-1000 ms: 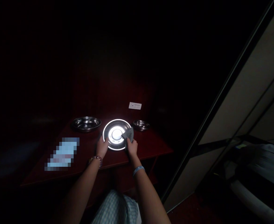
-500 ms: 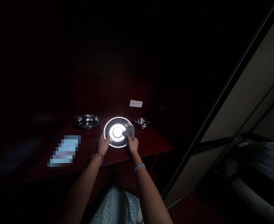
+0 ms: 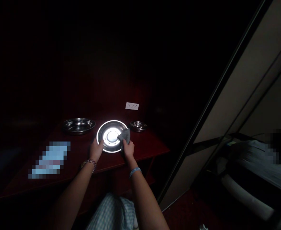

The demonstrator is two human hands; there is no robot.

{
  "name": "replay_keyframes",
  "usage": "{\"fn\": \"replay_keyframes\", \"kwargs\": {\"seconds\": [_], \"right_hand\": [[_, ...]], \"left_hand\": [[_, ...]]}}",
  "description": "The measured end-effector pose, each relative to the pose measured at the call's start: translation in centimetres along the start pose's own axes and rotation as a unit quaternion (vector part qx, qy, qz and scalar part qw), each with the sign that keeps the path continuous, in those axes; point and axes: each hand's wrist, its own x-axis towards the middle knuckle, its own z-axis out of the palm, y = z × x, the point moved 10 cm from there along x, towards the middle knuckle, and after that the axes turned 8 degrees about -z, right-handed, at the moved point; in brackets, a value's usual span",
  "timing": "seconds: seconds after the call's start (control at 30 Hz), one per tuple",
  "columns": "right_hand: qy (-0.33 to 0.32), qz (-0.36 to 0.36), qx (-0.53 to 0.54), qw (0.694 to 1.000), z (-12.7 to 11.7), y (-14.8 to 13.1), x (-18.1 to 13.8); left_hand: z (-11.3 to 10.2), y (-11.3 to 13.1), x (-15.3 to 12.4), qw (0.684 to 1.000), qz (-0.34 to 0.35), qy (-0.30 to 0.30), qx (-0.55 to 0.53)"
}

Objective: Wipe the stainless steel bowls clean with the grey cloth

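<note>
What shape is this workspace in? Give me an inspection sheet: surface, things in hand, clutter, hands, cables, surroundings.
Surface: dark red table, dimly lit.
Things in hand: shiny metal dish, glare at its centre; grey cloth against its right side.
Clutter: wide metal bowl to the left; smaller metal bowl to the right, possibly stacked; pixelated bluish item near left.
Hands: left hand grips the dish's rim; right hand holds the cloth.
Cables: nothing seen.
Surroundings: white socket plate behind; pale panel at right.
</note>
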Motion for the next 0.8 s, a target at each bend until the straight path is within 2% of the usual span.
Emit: {"fn": "replay_keyframes", "kwargs": {"seconds": [0.23,0.4,0.57,0.8], "right_hand": [[0.004,0.001,0.000,1.000,0.2,0.2,-0.2],[0.008,0.005,0.009,1.000,0.5,0.6,-0.2],[0.014,0.009,0.005,1.000,0.5,0.6,-0.2],[0.006,0.001,-0.004,1.000,0.3,0.2,-0.2]], "left_hand": [[0.0,-1.1,0.8,1.000,0.003,-0.005,-0.001],[0.0,-1.5,0.5,0.999,-0.045,-0.013,0.021],[-0.1,-0.6,0.1,0.999,-0.029,-0.022,0.015],[0.1,-0.9,0.3,1.000,-0.013,-0.021,0.020]]}}
